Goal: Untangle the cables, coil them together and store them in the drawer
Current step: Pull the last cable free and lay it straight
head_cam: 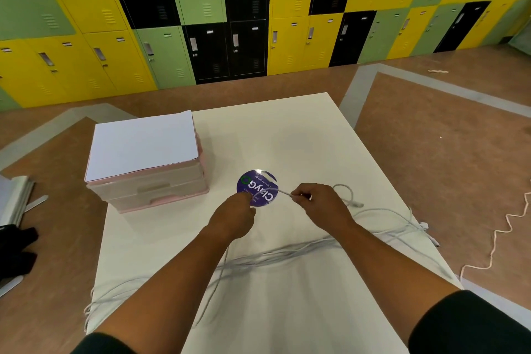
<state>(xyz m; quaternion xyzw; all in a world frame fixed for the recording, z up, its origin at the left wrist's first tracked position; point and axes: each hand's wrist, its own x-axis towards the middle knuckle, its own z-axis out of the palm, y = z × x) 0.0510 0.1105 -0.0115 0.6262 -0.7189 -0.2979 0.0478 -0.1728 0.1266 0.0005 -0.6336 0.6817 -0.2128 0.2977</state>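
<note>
The cables [287,256] are thin and white. They lie as a loose bundle of several strands across the near half of the white table [301,135], running from the left edge under both forearms to the right edge. One strand loops up at the right and ends in a connector [356,204].

The left hand [235,217] and right hand [319,202] each pinch the same short stretch of cable, which spans taut between them above a round purple sticker [257,187] on the table.

The drawer unit [149,178], pink and beige, stands at the table's far left corner with its drawers closed. A white sheet [142,146] lies on top.

A separate cord [500,238] lies kinked on the brown floor, right of the table. Yellow, green and black lockers [230,14] line the far wall.
</note>
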